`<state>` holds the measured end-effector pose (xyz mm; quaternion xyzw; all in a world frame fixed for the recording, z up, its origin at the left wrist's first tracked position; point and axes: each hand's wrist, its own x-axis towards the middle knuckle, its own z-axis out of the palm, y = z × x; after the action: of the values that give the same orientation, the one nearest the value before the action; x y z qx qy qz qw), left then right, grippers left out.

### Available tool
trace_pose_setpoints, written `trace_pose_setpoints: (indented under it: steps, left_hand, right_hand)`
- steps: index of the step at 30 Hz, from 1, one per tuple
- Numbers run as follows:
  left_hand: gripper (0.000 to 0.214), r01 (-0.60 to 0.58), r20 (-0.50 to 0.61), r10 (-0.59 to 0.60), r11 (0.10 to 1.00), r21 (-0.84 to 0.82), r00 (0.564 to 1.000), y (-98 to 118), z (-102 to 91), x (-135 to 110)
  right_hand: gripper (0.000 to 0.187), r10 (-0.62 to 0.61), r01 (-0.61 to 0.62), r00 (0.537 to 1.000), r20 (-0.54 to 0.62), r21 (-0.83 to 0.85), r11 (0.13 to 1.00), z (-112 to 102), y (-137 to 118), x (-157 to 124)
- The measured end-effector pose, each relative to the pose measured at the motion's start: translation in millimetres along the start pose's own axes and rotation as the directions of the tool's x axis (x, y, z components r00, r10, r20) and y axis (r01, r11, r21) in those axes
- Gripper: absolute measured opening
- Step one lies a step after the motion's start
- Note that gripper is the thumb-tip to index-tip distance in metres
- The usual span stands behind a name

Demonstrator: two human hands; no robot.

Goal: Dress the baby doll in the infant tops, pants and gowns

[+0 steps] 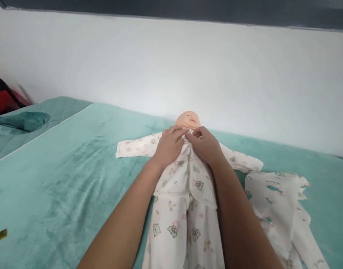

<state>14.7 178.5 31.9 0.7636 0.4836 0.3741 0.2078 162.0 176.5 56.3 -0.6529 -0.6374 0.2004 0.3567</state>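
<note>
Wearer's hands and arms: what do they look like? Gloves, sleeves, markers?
Left hand and right hand are ungloved, with no rings visible. Left forearm and right forearm are bare: no sleeves, watch, cables or markings show.

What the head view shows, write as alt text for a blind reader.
A person's left hand and right hand touch the upper front of a printed white top on a doll lying on a green sheet, sleeves outstretched. Another printed garment lies at the picture's right.
</note>
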Motion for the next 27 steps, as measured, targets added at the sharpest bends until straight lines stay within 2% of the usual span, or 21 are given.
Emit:
trace_pose_setpoints:
  steps: [5,11,19,22,27]
  left_hand:
    - [0.050,-0.043,0.031,0.041,0.996,0.076,0.999,1.4,-0.3,3.5]
    - [0.046,0.043,0.004,-0.043,0.999,0.027,0.999,2.7,0.5,1.6]
    - [0.043,0.059,-0.013,-0.059,0.998,-0.013,0.998,5.4,-0.7,-0.7]
    - [0.044,0.071,-0.006,-0.071,0.997,0.010,0.997,6.1,-0.9,-1.2]
    - [0.049,0.026,0.016,-0.027,0.998,0.060,0.999,4.4,-0.1,1.3]
  right_hand:
    - [0.017,-0.023,0.022,1.000,0.005,0.088,0.996,-0.5,5.4,4.3]
    - [0.012,-0.028,0.029,1.000,-0.009,0.134,0.991,-0.1,6.9,7.1]
    - [0.015,-0.017,0.025,0.999,-0.049,0.166,0.986,-1.5,3.0,4.4]
    - [0.017,-0.013,0.032,0.997,-0.082,0.238,0.971,-0.1,4.8,5.5]
    - [0.019,0.019,0.035,0.992,-0.129,0.407,0.913,2.5,10.0,7.0]
